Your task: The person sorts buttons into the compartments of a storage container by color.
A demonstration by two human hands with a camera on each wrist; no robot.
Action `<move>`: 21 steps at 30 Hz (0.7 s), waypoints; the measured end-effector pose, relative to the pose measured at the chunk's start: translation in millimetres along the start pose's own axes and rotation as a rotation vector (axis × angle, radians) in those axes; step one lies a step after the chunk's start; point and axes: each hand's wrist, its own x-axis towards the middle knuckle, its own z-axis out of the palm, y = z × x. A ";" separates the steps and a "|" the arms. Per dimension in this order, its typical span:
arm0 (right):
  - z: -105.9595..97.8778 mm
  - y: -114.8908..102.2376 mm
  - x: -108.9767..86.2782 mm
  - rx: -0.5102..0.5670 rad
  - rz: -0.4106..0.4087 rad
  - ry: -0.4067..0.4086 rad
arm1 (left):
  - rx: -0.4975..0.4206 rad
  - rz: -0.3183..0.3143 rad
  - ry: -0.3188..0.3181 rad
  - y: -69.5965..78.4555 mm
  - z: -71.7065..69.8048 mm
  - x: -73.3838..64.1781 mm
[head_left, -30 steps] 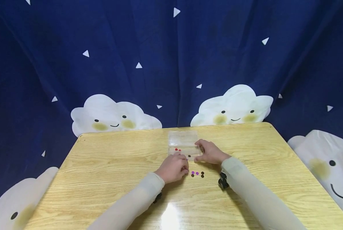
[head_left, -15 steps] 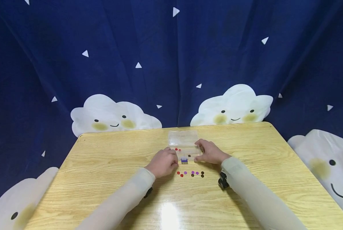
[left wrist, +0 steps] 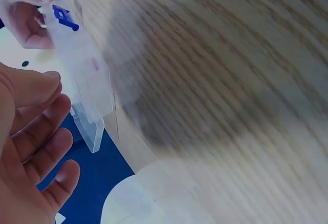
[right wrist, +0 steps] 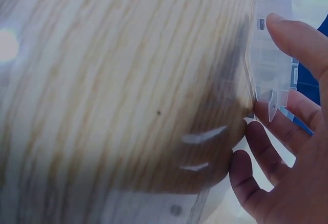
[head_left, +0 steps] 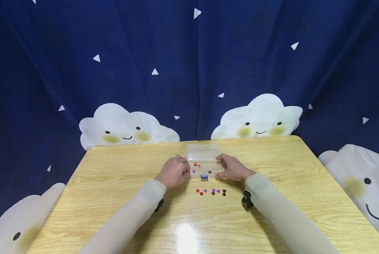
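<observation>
A clear plastic box (head_left: 214,164) stands with its lid (head_left: 202,152) tipped back, a blue latch (head_left: 204,177) at its front. Inside lie red buttons (head_left: 195,164) in the back part, with a purple button (head_left: 194,171) at front left and a black button (head_left: 209,172) at front right. My right hand (head_left: 233,170) grips the box's right end, thumb at the front, fingers behind. At the left end is my left hand (head_left: 174,172), its fingers loosely bent. The left wrist view shows nothing held between that hand's thumb (left wrist: 38,86) and fingers.
On the wooden table (head_left: 126,176), in front of the box, lie loose red buttons (head_left: 197,191), purple buttons (head_left: 213,190) and black buttons (head_left: 224,191). A dark blue curtain (head_left: 164,46) with clouds hangs behind the table's far edge.
My left hand has moved left and away from the front of the box to its left end, uncovering the latch and loose buttons. The purple button inside now shows. My right hand stays put.
</observation>
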 end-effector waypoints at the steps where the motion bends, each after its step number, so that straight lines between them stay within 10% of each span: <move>1: 0.0 -0.1 -0.1 0.000 -0.001 0.000 | 0.002 -0.003 -0.001 -0.7 -0.2 0.3; 21: -0.7 -0.1 -0.5 -0.004 0.002 -0.002 | -0.037 -0.042 -0.022 3.7 -10.1 12.1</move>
